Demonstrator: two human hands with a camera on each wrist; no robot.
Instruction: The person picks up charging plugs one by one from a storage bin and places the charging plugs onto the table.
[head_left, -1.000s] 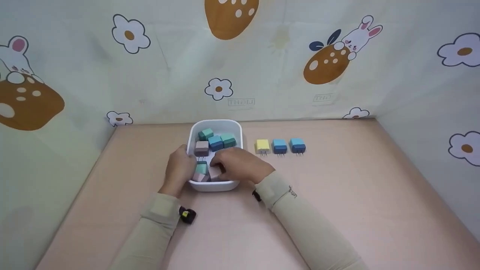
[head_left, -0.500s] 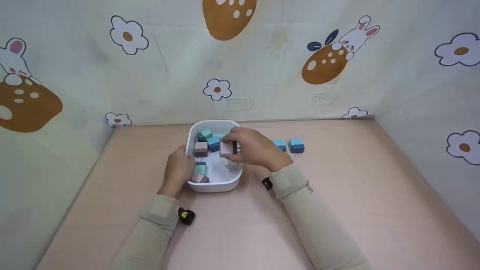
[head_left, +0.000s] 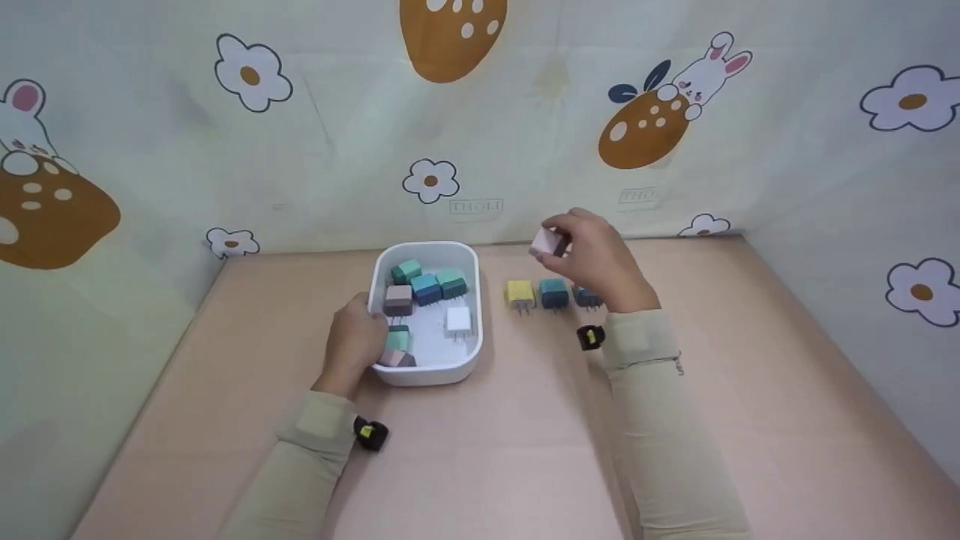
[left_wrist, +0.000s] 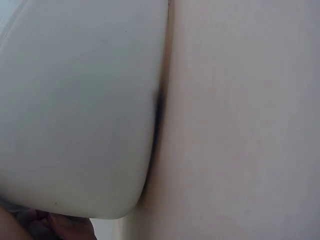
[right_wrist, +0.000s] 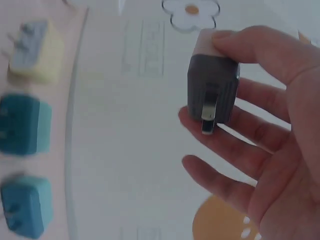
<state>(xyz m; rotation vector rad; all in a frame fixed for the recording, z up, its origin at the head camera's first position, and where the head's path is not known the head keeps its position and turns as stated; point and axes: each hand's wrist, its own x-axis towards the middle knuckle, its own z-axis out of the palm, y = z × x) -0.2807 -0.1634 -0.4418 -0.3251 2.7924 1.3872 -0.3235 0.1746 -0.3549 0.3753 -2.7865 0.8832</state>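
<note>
My right hand point(head_left: 604, 259) holds a pink and dark plug charger point(head_left: 547, 244) in the air, beyond the row on the table. In the right wrist view, thumb and fingers pinch that charger, its metal prongs exposed. My left hand point(head_left: 356, 337) grips the left rim of a white plastic tub point(head_left: 424, 377). Inside the tub lie a white charger point(head_left: 458, 322), a blue one point(head_left: 426, 288), a mauve one point(head_left: 398, 298) and several green and pink ones. The tub's outer wall point(left_wrist: 80, 110) fills much of the left wrist view.
Right of the tub, a yellow charger point(head_left: 520, 294), a blue charger point(head_left: 554, 293) and another blue charger point(head_left: 587, 298) stand in a row, prongs facing me. The last is partly hidden by my right hand. A patterned cloth wall point(head_left: 337, 150) rises behind the table point(head_left: 480, 465).
My right hand has lifted the pink charger out of the tub and carried it right, past the row. The white charger in the tub is now uncovered. My left hand stays on the rim.
</note>
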